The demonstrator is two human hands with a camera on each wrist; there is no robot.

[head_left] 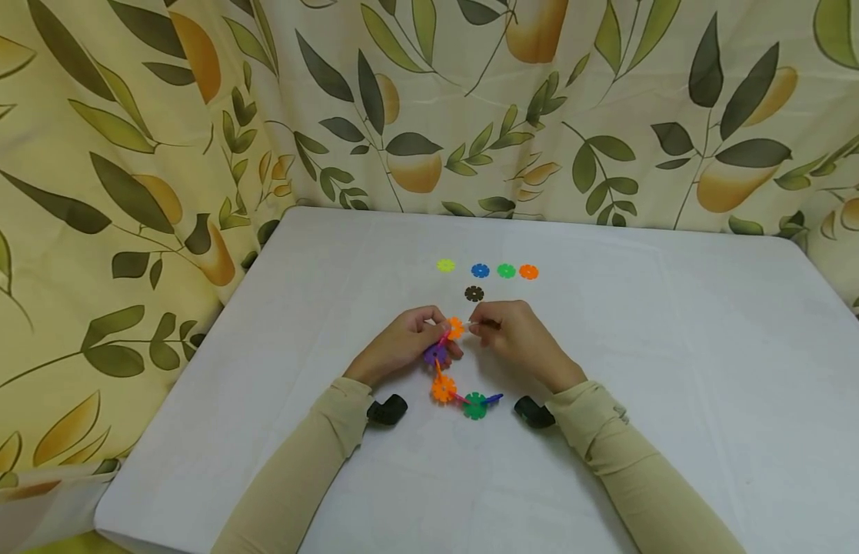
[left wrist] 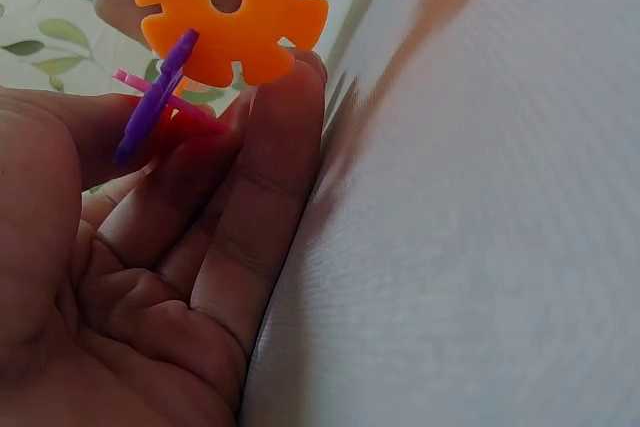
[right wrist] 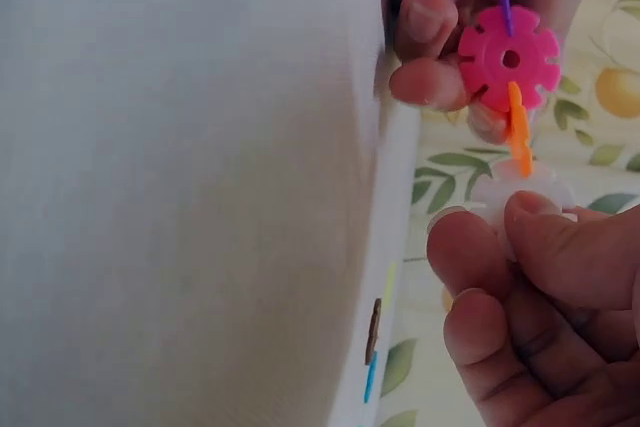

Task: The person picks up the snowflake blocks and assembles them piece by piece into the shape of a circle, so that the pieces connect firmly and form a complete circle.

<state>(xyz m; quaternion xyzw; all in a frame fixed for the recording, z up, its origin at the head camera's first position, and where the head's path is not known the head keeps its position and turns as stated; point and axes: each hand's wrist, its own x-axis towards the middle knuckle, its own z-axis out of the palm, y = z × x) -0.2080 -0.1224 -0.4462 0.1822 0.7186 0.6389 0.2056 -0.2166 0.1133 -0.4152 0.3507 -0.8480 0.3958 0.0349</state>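
A chain of notched, flower-shaped interlocking discs hangs from my left hand (head_left: pixel 401 344), which pinches it near the pink disc (right wrist: pixel 488 75). Below that hand the chain runs through a purple disc (head_left: pixel 435 355), an orange disc (head_left: pixel 443 389), a green disc (head_left: pixel 475 406) and a blue disc (head_left: pixel 494 398) seen edge-on. Another orange disc (head_left: pixel 454 328) forms the upper end, between the two hands. My right hand (head_left: pixel 515 337) pinches a white disc (right wrist: pixel 500 187) by thumb and forefinger. In the right wrist view the white disc meets the orange disc's edge; whether they interlock I cannot tell.
Loose discs lie flat beyond the hands on the white table (head_left: pixel 678 369): yellow (head_left: pixel 446 265), blue (head_left: pixel 481 271), green (head_left: pixel 507 271), orange (head_left: pixel 529 272) and dark brown (head_left: pixel 474 294). A patterned curtain (head_left: pixel 471 115) borders the table's back and left sides.
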